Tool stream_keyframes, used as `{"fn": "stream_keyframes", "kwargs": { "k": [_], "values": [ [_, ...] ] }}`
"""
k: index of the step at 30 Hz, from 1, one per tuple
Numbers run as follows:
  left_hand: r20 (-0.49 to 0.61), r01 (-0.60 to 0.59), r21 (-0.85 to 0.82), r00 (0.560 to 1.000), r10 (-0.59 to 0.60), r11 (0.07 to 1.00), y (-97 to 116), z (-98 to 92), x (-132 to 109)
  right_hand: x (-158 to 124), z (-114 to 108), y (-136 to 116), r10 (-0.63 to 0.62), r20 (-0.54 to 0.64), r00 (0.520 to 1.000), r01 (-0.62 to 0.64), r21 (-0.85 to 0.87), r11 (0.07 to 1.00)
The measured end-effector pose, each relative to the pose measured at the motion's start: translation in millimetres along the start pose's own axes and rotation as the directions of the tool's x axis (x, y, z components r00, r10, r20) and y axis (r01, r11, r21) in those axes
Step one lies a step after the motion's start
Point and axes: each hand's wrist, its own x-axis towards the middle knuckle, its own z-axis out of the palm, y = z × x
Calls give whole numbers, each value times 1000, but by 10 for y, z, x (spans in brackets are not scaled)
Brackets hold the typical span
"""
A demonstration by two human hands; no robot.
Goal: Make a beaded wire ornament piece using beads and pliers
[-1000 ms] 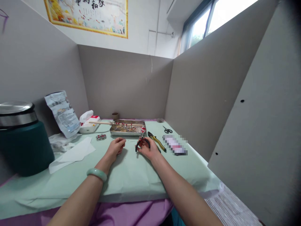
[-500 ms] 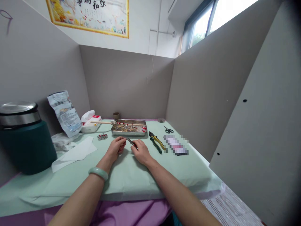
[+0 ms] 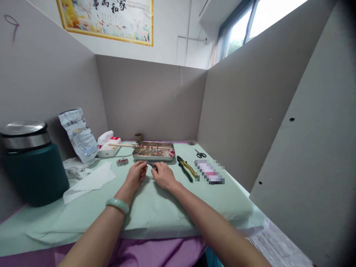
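Turning inward on the near side of the silver rectangular metal tray (image 3: 164,159), the right hand (image 3: 164,175), wrapped around small dark metal pliers (image 3: 151,165), had just brought their tip to the left hand (image 3: 136,175). Its fingertips were pinched together, so both worked one spot; anything between them was too small to tell.

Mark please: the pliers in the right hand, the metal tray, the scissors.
Held pliers (image 3: 151,165): head view, exposed front end.
Metal tray (image 3: 153,158): head view, near wall.
Scissors (image 3: 200,153): head view, where blades meet handles.
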Motion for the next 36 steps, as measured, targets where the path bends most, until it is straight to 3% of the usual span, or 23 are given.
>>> {"fn": "stream_keyframes", "kwargs": {
  "k": [11,17,24,36],
  "values": [
    [-21,21,26,1000,-21,999,-30,-2,10,-95,132,61,-17,-56,998,19,42,999],
    [-18,12,28,1000,-12,1000,-27,-6,16,-83,126,97,63,-106,992,-56,75,996],
    [-16,18,54,1000,-17,998,-29,4,1,-88,138,98,18,-65,998,-14,66,998],
    [-27,17,76,1000,-15,997,-53,-9,15,-123,192,73,-50,-139,989,24,-180,983]
  ]
}}
